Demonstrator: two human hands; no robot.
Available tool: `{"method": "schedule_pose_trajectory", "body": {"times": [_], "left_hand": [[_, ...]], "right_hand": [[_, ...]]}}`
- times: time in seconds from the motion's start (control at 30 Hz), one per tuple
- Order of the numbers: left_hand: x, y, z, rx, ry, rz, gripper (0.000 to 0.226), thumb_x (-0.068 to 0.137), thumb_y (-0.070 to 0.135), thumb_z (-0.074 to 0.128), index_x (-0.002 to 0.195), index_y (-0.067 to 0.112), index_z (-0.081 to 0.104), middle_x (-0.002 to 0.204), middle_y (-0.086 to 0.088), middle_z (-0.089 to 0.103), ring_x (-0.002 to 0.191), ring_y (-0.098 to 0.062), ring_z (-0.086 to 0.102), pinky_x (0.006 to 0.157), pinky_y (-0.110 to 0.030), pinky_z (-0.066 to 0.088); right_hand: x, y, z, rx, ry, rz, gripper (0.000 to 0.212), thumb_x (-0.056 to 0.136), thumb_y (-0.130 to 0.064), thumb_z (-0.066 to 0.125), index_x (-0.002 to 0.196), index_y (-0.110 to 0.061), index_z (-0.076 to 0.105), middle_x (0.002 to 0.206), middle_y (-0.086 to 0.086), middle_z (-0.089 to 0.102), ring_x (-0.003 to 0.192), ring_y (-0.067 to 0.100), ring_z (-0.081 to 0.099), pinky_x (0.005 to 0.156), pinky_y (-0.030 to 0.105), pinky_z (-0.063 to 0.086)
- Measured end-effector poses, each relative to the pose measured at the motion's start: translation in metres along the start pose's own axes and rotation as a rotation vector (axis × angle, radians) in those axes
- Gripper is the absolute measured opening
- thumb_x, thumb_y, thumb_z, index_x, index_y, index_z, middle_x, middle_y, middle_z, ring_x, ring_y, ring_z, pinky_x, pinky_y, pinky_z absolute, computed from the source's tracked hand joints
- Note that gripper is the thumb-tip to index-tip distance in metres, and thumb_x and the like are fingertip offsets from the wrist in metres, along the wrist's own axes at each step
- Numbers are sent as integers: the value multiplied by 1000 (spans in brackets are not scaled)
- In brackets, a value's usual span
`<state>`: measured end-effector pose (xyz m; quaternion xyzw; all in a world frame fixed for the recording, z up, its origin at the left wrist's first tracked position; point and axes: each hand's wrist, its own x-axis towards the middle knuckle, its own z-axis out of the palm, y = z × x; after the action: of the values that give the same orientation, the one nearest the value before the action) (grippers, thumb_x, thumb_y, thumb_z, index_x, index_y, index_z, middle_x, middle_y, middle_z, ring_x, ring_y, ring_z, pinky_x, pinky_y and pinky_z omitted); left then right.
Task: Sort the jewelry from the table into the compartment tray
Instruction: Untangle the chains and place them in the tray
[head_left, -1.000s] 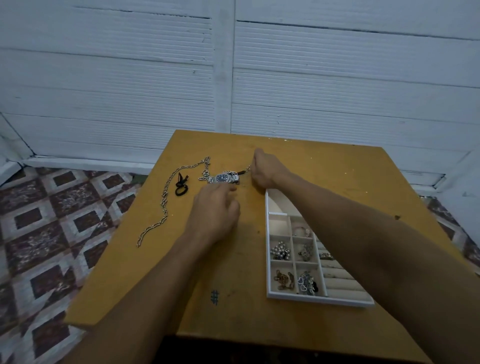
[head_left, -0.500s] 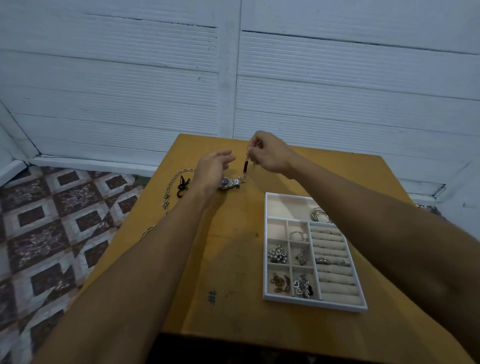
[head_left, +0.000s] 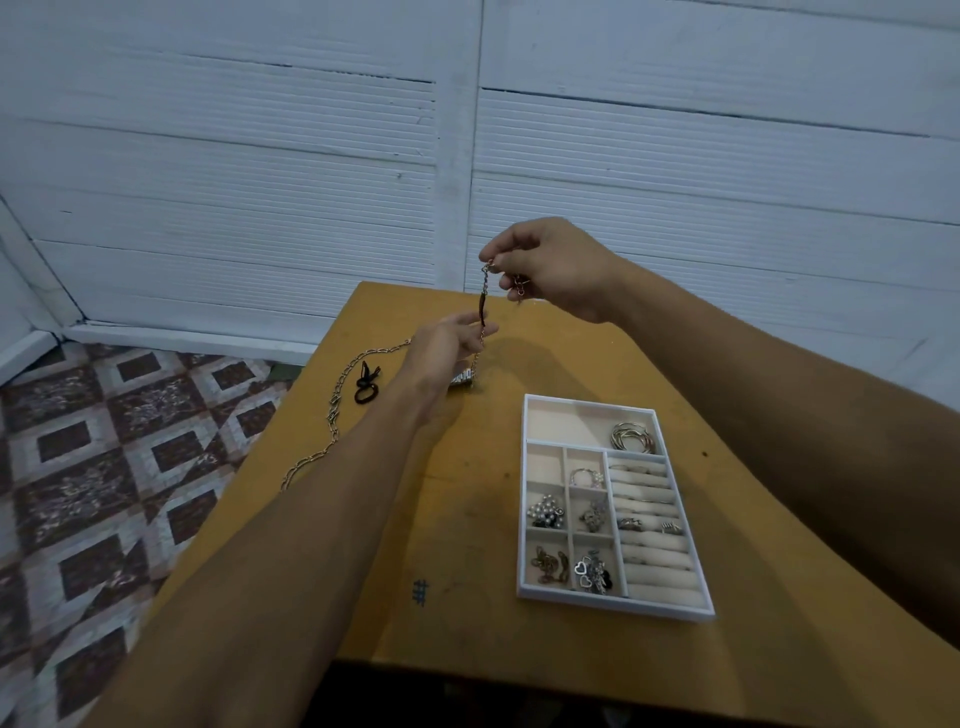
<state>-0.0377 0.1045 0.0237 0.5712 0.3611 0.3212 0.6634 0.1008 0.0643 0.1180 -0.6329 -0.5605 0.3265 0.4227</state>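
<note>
Silver piece (head_left: 461, 378) mostly hidden behind left hand (head_left: 444, 348), just a sliver showing. Can't tell if those fingers pinch the bracelet (head_left: 484, 306) or only touch it; tray (head_left: 613, 605) bits too small to ID.

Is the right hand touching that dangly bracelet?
Touching. The head view shows the right hand pinching the top end of the bracelet between its fingertips, and the bracelet hangs down from there.

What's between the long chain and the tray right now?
Head view: the black tie by the chain, then the left forearm crossing, the watch peeking out past it, then bare table up to the tray.
</note>
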Motion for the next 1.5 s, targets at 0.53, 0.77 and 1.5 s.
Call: {"method": "schedule_pose_trajectory", "body": {"times": [0.53,0.77,1.5], "left_hand": [[-52,-6,24,-339,-151,4,27,99,13,41,114,4,62,97,-9,71,86,-23,67,86,-39,53],[-79,-10,40,-651,-208,-76,26,99,18,45,109,2,62,92,-10,71,81,-21,69,79,-33,58],[-91,7,45,-1070,63,-141,27,101,22,44,100,2,61,78,-10,72,70,-19,71,72,-31,58]], "right_hand": [[-40,-53,-26,104,37,-88,16,94,5,49,101,2,62,82,9,57,66,12,58,66,22,53],[-66,-53,-24,101,54,-92,18,94,6,48,107,7,60,81,9,56,66,12,57,64,20,53],[-162,13,-5,18,-115,180,17,90,3,59,106,5,61,76,9,62,62,11,60,58,17,51]]}}
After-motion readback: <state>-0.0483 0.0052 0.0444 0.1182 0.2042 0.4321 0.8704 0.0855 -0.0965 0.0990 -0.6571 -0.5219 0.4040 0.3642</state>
